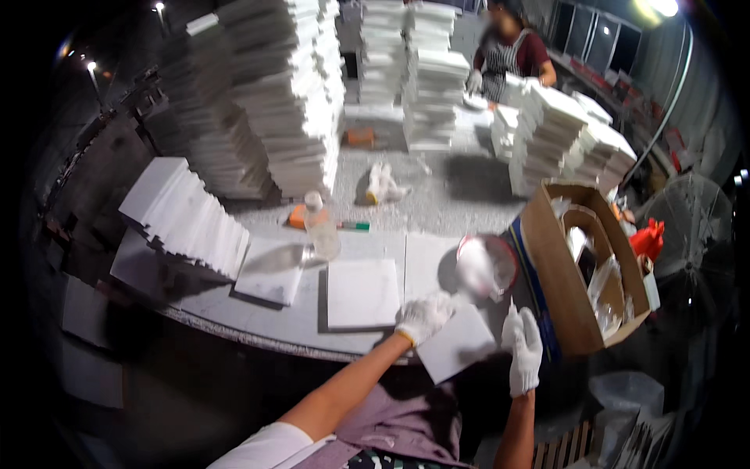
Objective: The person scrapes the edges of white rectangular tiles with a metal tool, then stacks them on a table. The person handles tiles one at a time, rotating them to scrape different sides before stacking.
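Left hand [423,316]: gloved, gripped white tile [457,342] by its upper edge, lower centre, tilted over worktable [289,324] edge for access | Right hand [525,349]: closed on small applicator, tip near tile.

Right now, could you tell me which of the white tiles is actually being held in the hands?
The white tile at the table's near edge, tilted between the left hand and right hand; the others lie flat or stacked.

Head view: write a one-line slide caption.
Gloved left hand and right hand hold a white tile at a workbench near tile stacks.
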`<state>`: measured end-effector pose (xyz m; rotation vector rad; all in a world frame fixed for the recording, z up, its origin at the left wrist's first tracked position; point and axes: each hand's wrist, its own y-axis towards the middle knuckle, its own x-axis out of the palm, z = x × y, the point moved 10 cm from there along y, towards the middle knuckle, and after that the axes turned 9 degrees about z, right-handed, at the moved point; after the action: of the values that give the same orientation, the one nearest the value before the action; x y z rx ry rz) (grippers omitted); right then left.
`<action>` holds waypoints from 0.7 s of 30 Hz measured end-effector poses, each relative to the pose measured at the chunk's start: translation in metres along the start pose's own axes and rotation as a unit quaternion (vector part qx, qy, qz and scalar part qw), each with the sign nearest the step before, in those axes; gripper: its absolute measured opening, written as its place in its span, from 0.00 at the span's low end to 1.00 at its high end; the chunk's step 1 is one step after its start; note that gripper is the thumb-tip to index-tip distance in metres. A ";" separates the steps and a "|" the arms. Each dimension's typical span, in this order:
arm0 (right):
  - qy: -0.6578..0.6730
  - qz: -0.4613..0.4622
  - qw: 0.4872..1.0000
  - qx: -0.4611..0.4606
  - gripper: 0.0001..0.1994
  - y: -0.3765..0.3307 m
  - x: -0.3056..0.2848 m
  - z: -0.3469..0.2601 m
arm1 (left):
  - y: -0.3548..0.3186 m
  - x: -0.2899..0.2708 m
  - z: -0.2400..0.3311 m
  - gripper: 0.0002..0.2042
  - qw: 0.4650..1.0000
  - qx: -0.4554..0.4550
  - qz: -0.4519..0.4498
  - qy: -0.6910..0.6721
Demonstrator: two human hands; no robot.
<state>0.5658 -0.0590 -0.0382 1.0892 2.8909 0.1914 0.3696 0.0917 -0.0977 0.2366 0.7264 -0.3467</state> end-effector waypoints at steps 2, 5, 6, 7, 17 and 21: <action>-0.007 -0.015 0.999 0.033 0.22 -0.001 0.008 0.003 | -0.004 -0.011 0.007 0.17 0.999 -0.011 -0.012 0.033; -0.014 -0.042 0.995 0.088 0.21 0.000 0.021 0.009 | 0.000 -0.004 -0.009 0.19 0.998 0.015 0.028 0.053; -0.007 -0.046 0.994 0.099 0.21 -0.001 0.023 0.010 | 0.002 -0.003 -0.008 0.19 0.998 0.011 0.027 0.057; 0.003 -0.053 0.993 0.107 0.22 0.000 0.026 0.011 | 0.002 -0.005 -0.003 0.19 0.998 0.010 0.022 0.051; -0.067 -0.088 0.983 0.144 0.20 0.012 0.053 0.019 | 0.000 -0.017 0.011 0.18 0.999 0.014 0.034 0.016; -0.075 -0.084 0.980 0.162 0.19 0.017 0.059 0.023 | 0.004 -0.010 0.007 0.20 1.000 -0.003 -0.004 0.026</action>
<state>0.5349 -0.0053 -0.0590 0.8412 2.9201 -0.3646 0.3680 0.0950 -0.0856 0.2384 0.7788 -0.3475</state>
